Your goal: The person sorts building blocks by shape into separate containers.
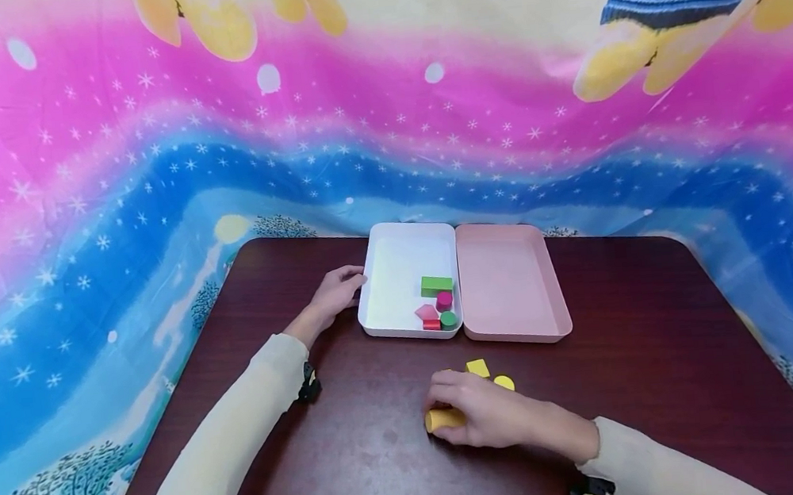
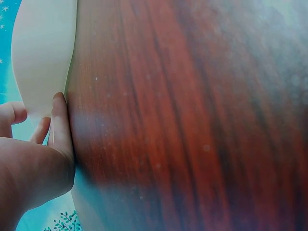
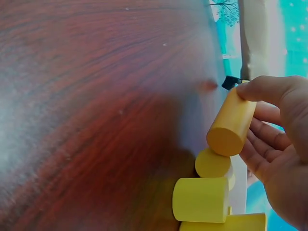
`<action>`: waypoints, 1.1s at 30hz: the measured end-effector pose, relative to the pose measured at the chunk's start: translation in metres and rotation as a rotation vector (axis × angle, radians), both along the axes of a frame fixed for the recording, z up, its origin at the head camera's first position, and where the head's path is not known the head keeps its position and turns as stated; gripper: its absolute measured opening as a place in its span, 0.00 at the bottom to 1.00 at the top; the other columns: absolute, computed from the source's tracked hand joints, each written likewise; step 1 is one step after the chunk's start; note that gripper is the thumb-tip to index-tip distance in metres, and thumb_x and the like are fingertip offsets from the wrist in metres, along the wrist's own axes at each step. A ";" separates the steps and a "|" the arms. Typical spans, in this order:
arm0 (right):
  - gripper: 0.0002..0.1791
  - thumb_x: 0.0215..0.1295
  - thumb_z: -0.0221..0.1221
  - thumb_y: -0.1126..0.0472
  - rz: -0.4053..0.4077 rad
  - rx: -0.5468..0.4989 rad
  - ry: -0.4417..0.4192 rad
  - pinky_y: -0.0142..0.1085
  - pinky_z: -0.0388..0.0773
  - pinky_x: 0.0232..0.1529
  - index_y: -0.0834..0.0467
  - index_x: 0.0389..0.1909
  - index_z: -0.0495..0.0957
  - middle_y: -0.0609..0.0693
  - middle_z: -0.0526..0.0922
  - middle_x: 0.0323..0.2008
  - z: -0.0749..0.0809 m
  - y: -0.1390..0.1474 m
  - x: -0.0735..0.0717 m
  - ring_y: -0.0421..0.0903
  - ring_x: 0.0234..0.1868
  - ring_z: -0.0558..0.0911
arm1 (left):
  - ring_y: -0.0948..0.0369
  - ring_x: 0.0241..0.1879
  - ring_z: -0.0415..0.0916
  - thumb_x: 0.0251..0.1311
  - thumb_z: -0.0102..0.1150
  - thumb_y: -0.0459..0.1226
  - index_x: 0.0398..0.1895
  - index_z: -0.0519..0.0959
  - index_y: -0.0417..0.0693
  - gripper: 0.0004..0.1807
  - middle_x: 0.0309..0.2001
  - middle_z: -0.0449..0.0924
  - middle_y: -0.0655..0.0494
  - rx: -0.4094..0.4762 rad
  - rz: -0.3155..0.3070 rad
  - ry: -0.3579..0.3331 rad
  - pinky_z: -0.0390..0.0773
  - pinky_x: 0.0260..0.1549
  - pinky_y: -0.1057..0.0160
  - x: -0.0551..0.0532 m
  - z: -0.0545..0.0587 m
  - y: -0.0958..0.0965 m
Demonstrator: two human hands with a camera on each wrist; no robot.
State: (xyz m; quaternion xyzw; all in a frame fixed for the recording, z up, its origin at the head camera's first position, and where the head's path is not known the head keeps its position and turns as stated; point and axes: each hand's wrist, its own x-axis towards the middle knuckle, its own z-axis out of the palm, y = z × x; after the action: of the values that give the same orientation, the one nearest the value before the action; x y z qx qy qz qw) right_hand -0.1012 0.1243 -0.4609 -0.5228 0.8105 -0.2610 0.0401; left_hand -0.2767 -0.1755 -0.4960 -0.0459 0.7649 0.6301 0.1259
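My right hand (image 1: 487,410) grips an orange-yellow cylinder block (image 3: 230,126) between thumb and fingers, low over the front of the table. Right behind it are several yellow blocks, among them a yellow cube (image 1: 477,368) and a round yellow block (image 1: 504,382); the hand partly hides others. My left hand (image 1: 338,291) lies at the left side of a white tray (image 1: 398,259), its fairly straight fingers (image 2: 58,120) touching the outer wall. Inside that tray's front right corner sit a green rectangular block (image 1: 437,285) and several red, pink and green blocks.
A pink tray (image 1: 510,276) with nothing in it stands against the white tray's right side. Both are near the back of the dark brown table (image 1: 359,458). A printed curtain (image 1: 384,121) hangs close behind the table's far edge.
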 end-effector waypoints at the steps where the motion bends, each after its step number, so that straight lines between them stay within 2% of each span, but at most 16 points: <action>1: 0.11 0.65 0.73 0.59 -0.004 -0.008 -0.010 0.20 0.73 0.43 0.51 0.45 0.82 0.40 0.77 0.39 0.001 0.000 -0.001 0.37 0.41 0.76 | 0.49 0.64 0.77 0.81 0.53 0.42 0.76 0.70 0.43 0.26 0.68 0.75 0.44 -0.002 0.000 0.000 0.82 0.61 0.50 0.000 0.000 0.000; 8: 0.11 0.67 0.72 0.58 -0.035 -0.030 -0.053 0.25 0.77 0.44 0.51 0.46 0.83 0.40 0.79 0.41 0.008 0.001 -0.006 0.40 0.40 0.79 | 0.49 0.64 0.77 0.81 0.53 0.42 0.76 0.70 0.43 0.26 0.68 0.75 0.44 -0.002 -0.002 -0.002 0.82 0.61 0.49 -0.001 -0.002 0.000; 13: 0.11 0.68 0.72 0.57 -0.074 -0.044 -0.114 0.33 0.83 0.43 0.51 0.48 0.83 0.38 0.80 0.43 0.017 0.004 -0.013 0.40 0.41 0.80 | 0.50 0.64 0.78 0.81 0.53 0.42 0.76 0.70 0.43 0.26 0.68 0.75 0.44 -0.003 -0.002 0.002 0.82 0.61 0.50 -0.001 -0.002 0.000; 20: 0.14 0.66 0.73 0.58 -0.136 -0.095 -0.089 0.36 0.85 0.43 0.50 0.50 0.83 0.38 0.82 0.44 0.032 0.009 -0.025 0.36 0.43 0.80 | 0.49 0.63 0.78 0.80 0.53 0.41 0.75 0.71 0.42 0.25 0.66 0.76 0.43 0.016 0.004 -0.001 0.82 0.61 0.50 -0.001 -0.001 0.000; 33: 0.16 0.63 0.75 0.63 -0.189 -0.231 -0.086 0.40 0.85 0.40 0.53 0.50 0.85 0.41 0.83 0.44 0.049 0.018 -0.049 0.39 0.42 0.81 | 0.50 0.63 0.78 0.81 0.53 0.42 0.76 0.70 0.43 0.26 0.67 0.75 0.44 -0.004 -0.002 -0.006 0.82 0.61 0.50 -0.001 0.000 -0.001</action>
State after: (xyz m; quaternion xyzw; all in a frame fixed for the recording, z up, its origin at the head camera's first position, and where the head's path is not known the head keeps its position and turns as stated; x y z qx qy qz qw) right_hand -0.1498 0.1425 -0.4115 -0.4338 0.8182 -0.3771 -0.0105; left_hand -0.2773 -0.1761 -0.4964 -0.0472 0.7658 0.6284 0.1284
